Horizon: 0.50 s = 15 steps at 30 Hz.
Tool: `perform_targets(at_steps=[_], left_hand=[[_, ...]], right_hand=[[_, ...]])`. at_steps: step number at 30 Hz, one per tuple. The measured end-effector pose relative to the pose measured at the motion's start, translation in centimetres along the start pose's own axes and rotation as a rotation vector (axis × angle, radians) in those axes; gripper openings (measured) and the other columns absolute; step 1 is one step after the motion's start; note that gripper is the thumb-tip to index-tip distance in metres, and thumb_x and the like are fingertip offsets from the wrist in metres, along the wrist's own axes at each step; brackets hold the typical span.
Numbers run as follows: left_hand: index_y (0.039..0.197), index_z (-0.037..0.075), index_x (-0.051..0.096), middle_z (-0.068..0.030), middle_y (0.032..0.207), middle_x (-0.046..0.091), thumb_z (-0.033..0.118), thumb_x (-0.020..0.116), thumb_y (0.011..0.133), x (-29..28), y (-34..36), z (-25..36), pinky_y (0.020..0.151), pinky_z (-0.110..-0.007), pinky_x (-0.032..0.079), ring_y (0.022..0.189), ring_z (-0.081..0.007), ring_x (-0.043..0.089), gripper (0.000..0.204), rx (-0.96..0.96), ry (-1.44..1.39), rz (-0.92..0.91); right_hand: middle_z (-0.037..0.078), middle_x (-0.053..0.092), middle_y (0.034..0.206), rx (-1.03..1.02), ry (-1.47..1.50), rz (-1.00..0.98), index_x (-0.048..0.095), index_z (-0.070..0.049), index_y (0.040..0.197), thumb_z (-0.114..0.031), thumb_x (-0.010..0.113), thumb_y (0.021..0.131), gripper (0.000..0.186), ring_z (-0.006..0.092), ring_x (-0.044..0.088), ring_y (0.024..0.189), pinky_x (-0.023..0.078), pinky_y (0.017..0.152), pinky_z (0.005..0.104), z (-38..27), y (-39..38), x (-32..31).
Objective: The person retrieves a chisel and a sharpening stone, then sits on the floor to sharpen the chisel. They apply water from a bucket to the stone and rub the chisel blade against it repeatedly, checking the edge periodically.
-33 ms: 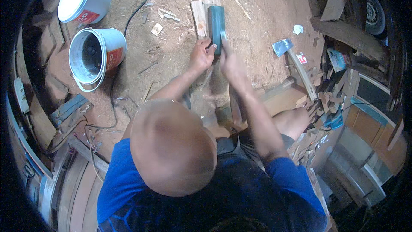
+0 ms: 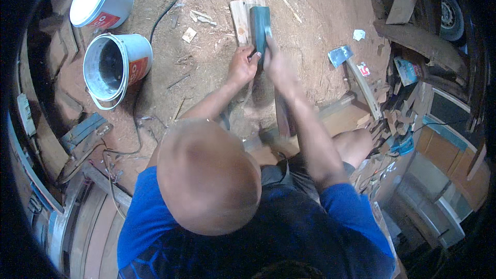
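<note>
Earthen floor (image 2: 325,5) is lying strewn with wood chips (image 2: 189,34). Green block (image 2: 259,26) is overlapping pale board (image 2: 239,18), top centre. Left hand (image 2: 243,67) is gripping block's near end, fingers curled. Blurred right hand (image 2: 279,70) is reaching along block's right side; cannot tell whether fingers are holding anything. Axe (image 2: 360,80) is lying at right.

Long green block (image 2: 260,27) over pale board (image 2: 240,19)

On the floor (image 2: 315,10), buckets (image 2: 136,46) stand left of the board (image 2: 241,18), an axe (image 2: 357,78) lies right; the block (image 2: 260,28) overlaps the board's right side.
</note>
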<state>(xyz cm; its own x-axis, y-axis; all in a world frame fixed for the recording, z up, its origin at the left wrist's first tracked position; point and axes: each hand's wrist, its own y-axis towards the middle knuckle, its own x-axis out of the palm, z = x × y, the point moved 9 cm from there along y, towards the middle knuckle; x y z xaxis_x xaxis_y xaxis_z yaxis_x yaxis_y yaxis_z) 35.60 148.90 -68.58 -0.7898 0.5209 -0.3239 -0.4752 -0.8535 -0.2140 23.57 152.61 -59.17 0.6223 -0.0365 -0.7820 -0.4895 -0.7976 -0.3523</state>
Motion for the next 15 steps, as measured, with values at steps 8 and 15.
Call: perform_targets(at_steps=[8, 15], left_hand=[[0.118, -0.004, 0.068, -0.0225, 0.123, 0.064, 0.022, 0.07, 0.091, 0.5, 0.5, -2.1, 0.099, -0.038, 0.05, 0.116, -0.0347, 0.062, 0.037, 0.027, 0.036, 0.012], [0.118, -0.005, 0.067, -0.0236, 0.126, 0.062, 0.024, 0.07, 0.091, 1.1, 1.2, -1.8, 0.101, -0.038, 0.049, 0.118, -0.0341, 0.061, 0.04, -0.009, 0.011, -0.072]], right_hand=[[0.034, 0.065, 0.089, 0.002, -0.075, -0.113, 0.056, -0.007, 0.138, -0.014, 0.05, 0.097, 0.042, 0.0498, 0.066, 0.084, 0.051, 0.077, 0.0565, 3.6, -6.7, 1.5], [0.033, 0.065, 0.091, -0.051, -0.003, 0.036, 0.056, -0.007, 0.138, -0.015, 0.052, 0.097, 0.042, 0.05, 0.065, 0.085, 0.052, 0.076, 0.0563, 0.0, 3.7, -0.5]])
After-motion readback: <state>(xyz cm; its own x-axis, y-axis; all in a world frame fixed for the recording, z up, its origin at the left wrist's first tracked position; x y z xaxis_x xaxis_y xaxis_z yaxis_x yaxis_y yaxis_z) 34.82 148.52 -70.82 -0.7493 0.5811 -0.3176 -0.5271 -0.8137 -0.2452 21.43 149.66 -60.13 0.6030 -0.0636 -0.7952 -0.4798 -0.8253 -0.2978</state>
